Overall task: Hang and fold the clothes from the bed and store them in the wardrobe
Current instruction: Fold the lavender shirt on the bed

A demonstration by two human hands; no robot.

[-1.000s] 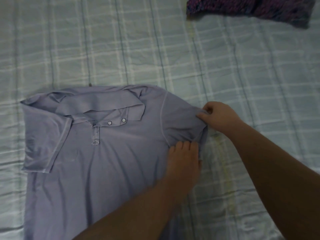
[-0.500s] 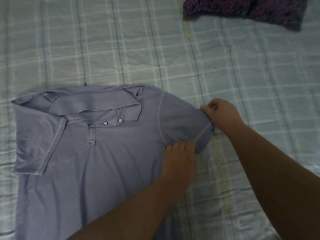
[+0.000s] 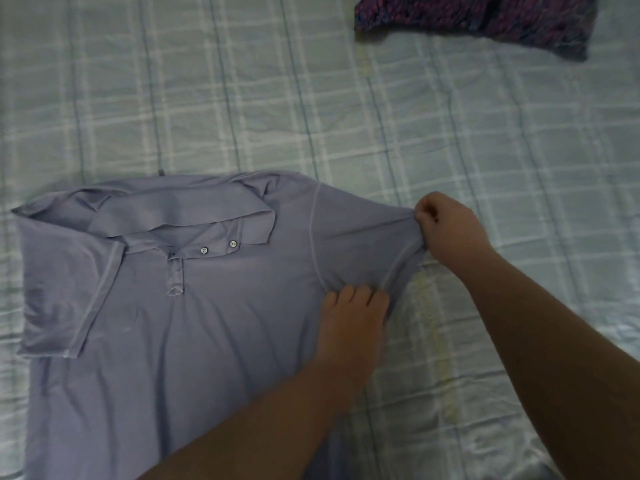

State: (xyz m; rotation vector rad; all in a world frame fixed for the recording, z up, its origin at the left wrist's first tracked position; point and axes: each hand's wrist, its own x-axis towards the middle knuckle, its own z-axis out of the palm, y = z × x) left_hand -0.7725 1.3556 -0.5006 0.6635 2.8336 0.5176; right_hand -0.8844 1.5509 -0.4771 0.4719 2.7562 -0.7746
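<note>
A lavender polo shirt lies front up on the bed, collar toward the far side, with its left sleeve folded over the chest. My right hand pinches the hem of the shirt's right sleeve and holds it stretched out to the right. Flat on the fabric at the armpit seam lies my left hand, fingers straight, pressing the shirt down onto the bed.
The bed is covered with a pale green checked sheet. A dark purple and blue patterned garment lies crumpled at the far right edge of the view. The shirt's lower part runs out of the frame at the bottom.
My right hand has pulled the right sleeve outward to the right, straightening it. My left hand has stayed pressed at the armpit.
</note>
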